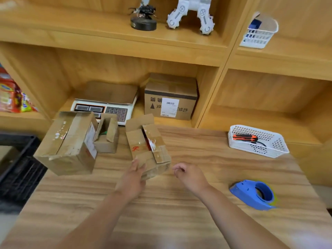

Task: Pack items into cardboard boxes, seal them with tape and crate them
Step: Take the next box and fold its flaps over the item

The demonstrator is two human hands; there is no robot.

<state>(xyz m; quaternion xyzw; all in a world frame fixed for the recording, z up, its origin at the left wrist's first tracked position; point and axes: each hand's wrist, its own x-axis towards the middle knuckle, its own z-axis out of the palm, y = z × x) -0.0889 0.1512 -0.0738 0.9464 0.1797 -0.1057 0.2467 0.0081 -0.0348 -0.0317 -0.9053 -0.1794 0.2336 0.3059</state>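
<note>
A small worn cardboard box [147, 144] with red marks and old tape stands in the middle of the wooden table [179, 203], its far flap raised. My left hand [133, 178] grips its near left corner. My right hand [188, 174] hovers just right of the box, fingers loosely curled, holding nothing. A larger cardboard box [70, 142] sits at the table's left edge with its flaps closed. Between them stands a smaller open box [107, 134] with something green inside. A blue tape dispenser [255, 194] lies on the table to the right.
A white basket [258, 141] holding an orange utility knife [245, 137] sits at the back right. A black crate [19, 168] is on the floor at left. The shelf behind holds a weighing scale [106, 107] and a labelled, sealed box [170, 97].
</note>
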